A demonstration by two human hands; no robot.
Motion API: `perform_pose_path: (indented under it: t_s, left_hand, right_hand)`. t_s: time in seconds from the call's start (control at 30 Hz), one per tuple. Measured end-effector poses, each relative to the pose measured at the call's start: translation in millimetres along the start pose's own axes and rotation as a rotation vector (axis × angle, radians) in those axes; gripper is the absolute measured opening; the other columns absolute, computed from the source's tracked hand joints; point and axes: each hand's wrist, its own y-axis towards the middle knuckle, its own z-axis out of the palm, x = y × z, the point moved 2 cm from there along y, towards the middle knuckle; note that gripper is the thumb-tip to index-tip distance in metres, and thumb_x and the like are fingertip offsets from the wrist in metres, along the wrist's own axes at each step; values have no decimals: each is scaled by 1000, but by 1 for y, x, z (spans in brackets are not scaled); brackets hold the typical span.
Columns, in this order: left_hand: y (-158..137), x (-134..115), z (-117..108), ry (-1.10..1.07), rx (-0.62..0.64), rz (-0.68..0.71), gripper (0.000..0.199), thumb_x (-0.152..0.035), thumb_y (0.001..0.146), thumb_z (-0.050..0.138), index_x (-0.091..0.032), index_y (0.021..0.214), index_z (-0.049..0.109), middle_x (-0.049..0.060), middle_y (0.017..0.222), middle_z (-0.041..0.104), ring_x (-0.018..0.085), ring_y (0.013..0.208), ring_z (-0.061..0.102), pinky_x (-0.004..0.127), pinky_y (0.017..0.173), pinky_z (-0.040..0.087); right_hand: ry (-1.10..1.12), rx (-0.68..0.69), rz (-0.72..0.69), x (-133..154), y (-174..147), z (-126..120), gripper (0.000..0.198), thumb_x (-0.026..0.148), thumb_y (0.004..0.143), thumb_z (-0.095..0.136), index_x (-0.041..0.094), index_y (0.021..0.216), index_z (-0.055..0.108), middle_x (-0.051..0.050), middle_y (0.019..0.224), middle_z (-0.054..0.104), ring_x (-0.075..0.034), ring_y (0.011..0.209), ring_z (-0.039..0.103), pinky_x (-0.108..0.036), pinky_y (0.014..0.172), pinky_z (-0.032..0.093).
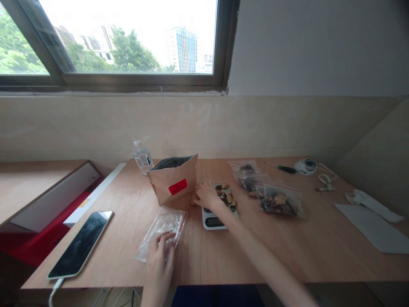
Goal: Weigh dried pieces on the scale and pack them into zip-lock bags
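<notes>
My right hand [207,195] reaches over the left edge of a white kitchen scale [214,223]. Its fingertips are at a small brown dried mushroom piece [193,200] beside the scale, seemingly pinching it. More dried mushroom pieces [229,198] lie on the scale's platform, partly covered by my hand and forearm. My left hand [161,251] rests with fingers apart on a clear zip bag [162,221] that lies flat on the table. Behind the bag, a brown paper pouch [175,181] with a red label stands with its top open.
Several filled zip bags [281,200] lie right of the scale. Farther right are a screwdriver [286,169], a white dome camera [306,166] with its cable, and a white sheet [373,226]. A water bottle [142,157] stands behind the pouch; a phone [81,245] lies left.
</notes>
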Motion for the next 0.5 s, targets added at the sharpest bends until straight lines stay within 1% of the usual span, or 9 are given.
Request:
perform_pose_path:
  t_s: [0.07,0.13,0.2,0.27,0.37,0.43,0.5]
  left_hand:
    - [-2,3,1,-13,4,7,25,-33,84,43,-21,91,63,9,98,61,24,95,59,42,80,52]
    - [-5,8,2,-21,15,13,25,-32,85,42,-21,92,63,9,99,61,24,97,58,42,81,51]
    - [-6,11,2,-21,27,14,25,-32,86,42,-21,94,63,9,100,60,24,97,58,42,81,51]
    - [-7,13,0,-5,23,20,25,-32,86,41,-21,93,63,9,99,60,24,96,58,42,80,51]
    - [-7,14,-4,21,10,23,25,-33,86,41,-21,91,63,9,96,61,24,93,60,41,78,51]
    - [-7,14,-5,27,22,18,25,-33,86,41,-21,92,62,9,96,62,24,91,60,40,78,52]
    - [-8,15,-4,33,46,15,25,-34,85,42,-21,94,61,9,99,61,23,93,61,39,79,52]
  right_hand:
    - [0,12,-1,9,6,5,32,34,78,63,10,96,69,-19,113,60,-33,116,43,-47,99,26]
    - [3,21,-2,17,8,9,30,32,77,64,10,96,69,-19,108,62,-32,113,44,-47,98,26]
    - [14,16,-3,22,8,10,25,29,79,62,12,95,69,-16,103,64,-30,111,46,-45,98,26]
    - [40,3,8,21,7,6,20,28,81,59,16,93,70,-12,101,65,-28,110,46,-43,97,27]
    - [86,-17,85,5,4,-5,21,33,85,53,21,90,70,-8,101,64,-26,106,48,-42,91,31]
    - [101,-24,175,-12,1,-13,24,35,85,51,21,92,70,-9,102,64,-28,103,49,-43,85,34]
    - [102,-23,255,-27,-4,-19,24,32,85,52,18,91,70,-13,102,63,-31,101,49,-44,83,34]
